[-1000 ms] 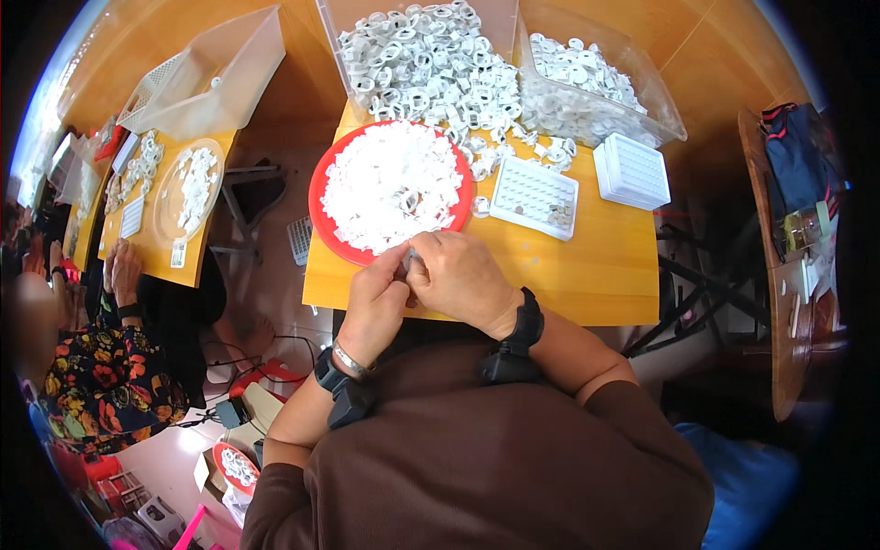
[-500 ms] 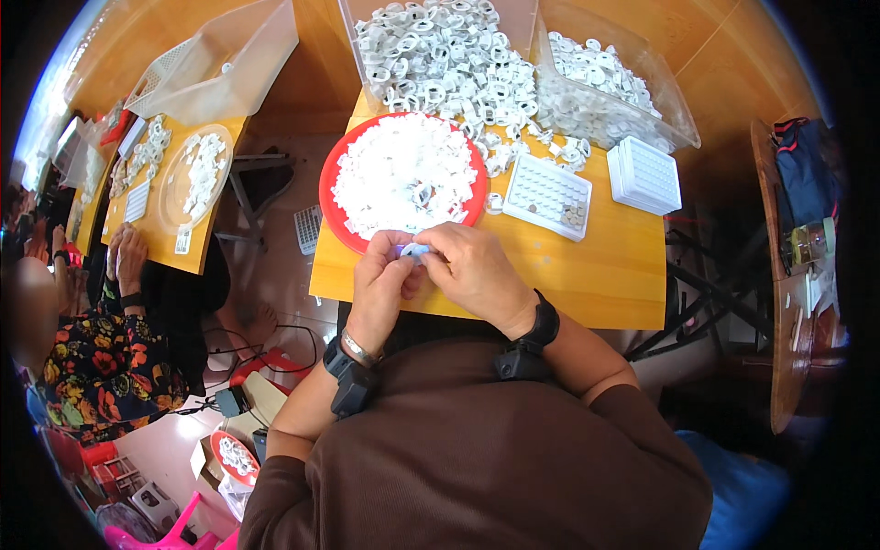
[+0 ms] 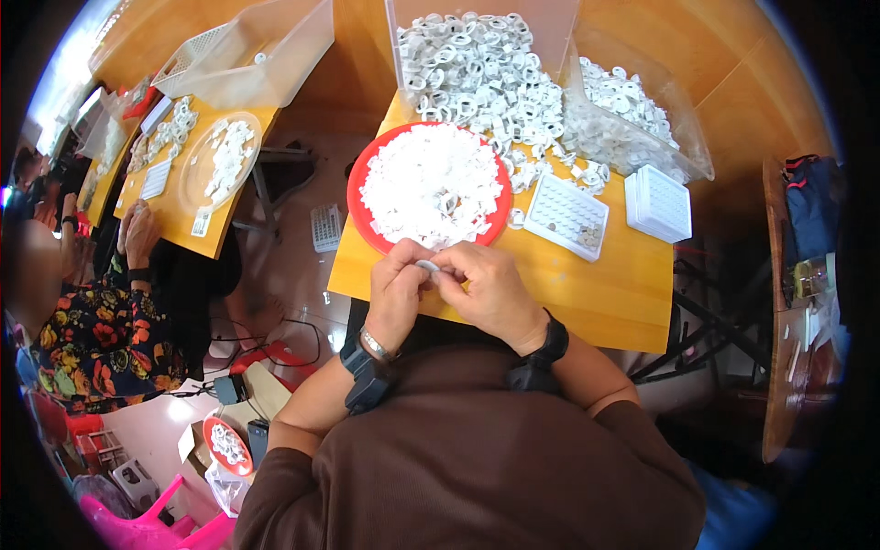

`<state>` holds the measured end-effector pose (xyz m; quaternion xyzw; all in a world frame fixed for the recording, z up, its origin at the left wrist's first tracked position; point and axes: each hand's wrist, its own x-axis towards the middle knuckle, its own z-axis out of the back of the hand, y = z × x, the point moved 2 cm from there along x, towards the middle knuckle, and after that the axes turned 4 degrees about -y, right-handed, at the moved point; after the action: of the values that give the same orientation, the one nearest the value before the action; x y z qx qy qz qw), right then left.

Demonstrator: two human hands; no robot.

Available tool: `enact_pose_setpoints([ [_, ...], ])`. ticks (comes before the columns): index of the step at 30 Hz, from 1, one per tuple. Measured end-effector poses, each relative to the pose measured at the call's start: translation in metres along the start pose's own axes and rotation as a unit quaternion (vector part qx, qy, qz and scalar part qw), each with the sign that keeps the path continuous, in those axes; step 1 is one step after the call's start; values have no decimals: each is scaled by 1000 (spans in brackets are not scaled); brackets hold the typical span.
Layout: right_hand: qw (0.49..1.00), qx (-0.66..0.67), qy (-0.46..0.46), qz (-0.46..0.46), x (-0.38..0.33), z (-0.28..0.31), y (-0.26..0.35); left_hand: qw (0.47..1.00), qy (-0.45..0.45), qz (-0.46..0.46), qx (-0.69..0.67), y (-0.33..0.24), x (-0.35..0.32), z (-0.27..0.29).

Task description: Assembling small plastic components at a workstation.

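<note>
My left hand (image 3: 396, 293) and my right hand (image 3: 488, 291) meet at the near edge of a small orange table (image 3: 605, 284). Between their fingertips they pinch a small white ring-shaped part (image 3: 428, 266). Just beyond the hands lies a red round plate (image 3: 359, 206) heaped with small white parts. To its right sits a white grid tray (image 3: 568, 215) with a few pieces in its cells. Both wrists wear dark bands.
A clear bin (image 3: 477, 64) heaped with white rings stands at the back, a second clear bin (image 3: 632, 119) and a white lidded box (image 3: 658, 203) to the right. At the left another person (image 3: 101, 302) works at a second orange table (image 3: 183, 206) with a plate of parts.
The view has shifted slightly and the table sits a little farther right. My hands stay together at the table's near edge, still working the small white part.
</note>
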<state>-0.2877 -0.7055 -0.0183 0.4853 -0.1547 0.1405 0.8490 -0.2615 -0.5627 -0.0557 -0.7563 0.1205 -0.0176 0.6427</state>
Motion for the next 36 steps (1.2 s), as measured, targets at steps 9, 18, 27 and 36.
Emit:
enact_pose_setpoints([
  [9,986,123,21,-110,6,12,-9,998,54,-15,27,-6,-7,0],
  [18,930,-107,-345,-62,82,188,-73,997,68,25,16,-5,-7,7],
  [27,939,-176,-286,-68,93,174,-70,996,71,52,12,-2,-11,8],
  [36,954,-269,-9,-133,98,111,-113,994,86,60,-4,6,-12,12],
])
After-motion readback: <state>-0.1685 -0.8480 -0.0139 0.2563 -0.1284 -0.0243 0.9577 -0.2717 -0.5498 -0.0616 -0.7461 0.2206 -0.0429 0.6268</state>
